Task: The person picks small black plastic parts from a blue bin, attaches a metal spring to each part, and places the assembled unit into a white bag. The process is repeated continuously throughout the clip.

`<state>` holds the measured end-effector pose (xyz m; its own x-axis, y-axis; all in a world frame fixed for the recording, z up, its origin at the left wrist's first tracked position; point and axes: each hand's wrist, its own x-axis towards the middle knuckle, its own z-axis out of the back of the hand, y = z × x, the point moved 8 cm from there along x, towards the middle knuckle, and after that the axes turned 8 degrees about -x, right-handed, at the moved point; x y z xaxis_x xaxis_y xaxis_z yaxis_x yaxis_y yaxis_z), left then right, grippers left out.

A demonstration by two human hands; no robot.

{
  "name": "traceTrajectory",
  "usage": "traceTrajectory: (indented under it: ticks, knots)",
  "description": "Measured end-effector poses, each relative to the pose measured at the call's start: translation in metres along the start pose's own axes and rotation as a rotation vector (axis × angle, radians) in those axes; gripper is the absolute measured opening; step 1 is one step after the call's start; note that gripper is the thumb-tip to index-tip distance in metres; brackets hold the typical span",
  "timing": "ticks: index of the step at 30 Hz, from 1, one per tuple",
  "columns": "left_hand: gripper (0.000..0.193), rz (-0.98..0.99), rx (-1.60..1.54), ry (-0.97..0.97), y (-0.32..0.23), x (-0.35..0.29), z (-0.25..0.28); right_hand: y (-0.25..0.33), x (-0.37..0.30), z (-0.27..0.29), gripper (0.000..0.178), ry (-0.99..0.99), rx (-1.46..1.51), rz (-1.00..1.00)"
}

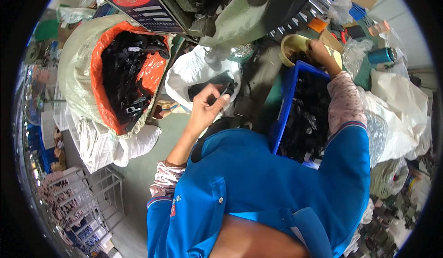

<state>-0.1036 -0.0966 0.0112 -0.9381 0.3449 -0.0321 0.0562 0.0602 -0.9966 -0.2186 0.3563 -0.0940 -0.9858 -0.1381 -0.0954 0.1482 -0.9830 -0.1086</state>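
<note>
My left hand (208,104) is closed, pinching a small black plastic part (228,90) between thumb and fingers. It hangs over the mouth of a white plastic bag (181,76), in which dark pieces lie. Out to the right, my right hand (318,53) reaches to a yellowish bowl (283,53) with small dark parts inside. Its fingers are curled down at the bowl's far right side, and what they hold is too small to make out. Below that forearm stands a blue bin (287,96) full of black parts.
A green machine (249,16) with a dark label plate (143,6) overhangs the work spot. To the left stands a woven sack (76,59) with an orange lining, holding many black parts. A metal rack (92,202) is lower left. Plastic bags (392,115) and a blue can (380,56) crowd the right.
</note>
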Motion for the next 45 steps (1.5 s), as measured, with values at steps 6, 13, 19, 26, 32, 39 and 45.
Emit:
traceTrajectory:
  ticks: [6,13,19,26,32,39,45]
  knots:
    - [0.022,0.023,-0.191,0.163,-0.001,0.029,-0.005,0.060,-0.059,0.120,0.014,-0.071,1.570,-0.291]
    - [0.019,-0.164,-0.034,0.310,-0.019,0.046,-0.003,0.194,-0.102,0.166,0.028,-0.099,1.744,-0.183]
    - [0.012,-0.314,0.108,0.374,-0.041,0.045,0.021,0.264,-0.100,0.169,0.028,-0.175,1.663,-0.166]
    - [0.017,-0.229,0.229,0.386,-0.041,0.056,0.046,0.289,-0.078,0.182,0.026,-0.314,1.230,-0.184]
    - [0.036,-0.375,0.327,0.427,-0.051,0.073,0.055,0.302,-0.060,0.176,0.027,-0.257,1.124,-0.128]
    - [0.021,-0.471,0.571,0.559,-0.060,0.087,0.057,0.315,-0.048,0.177,0.026,-0.409,1.135,-0.112]
    - [0.031,-0.755,0.601,0.547,-0.084,0.100,0.060,0.319,-0.040,0.192,0.026,-0.665,0.871,-0.051]
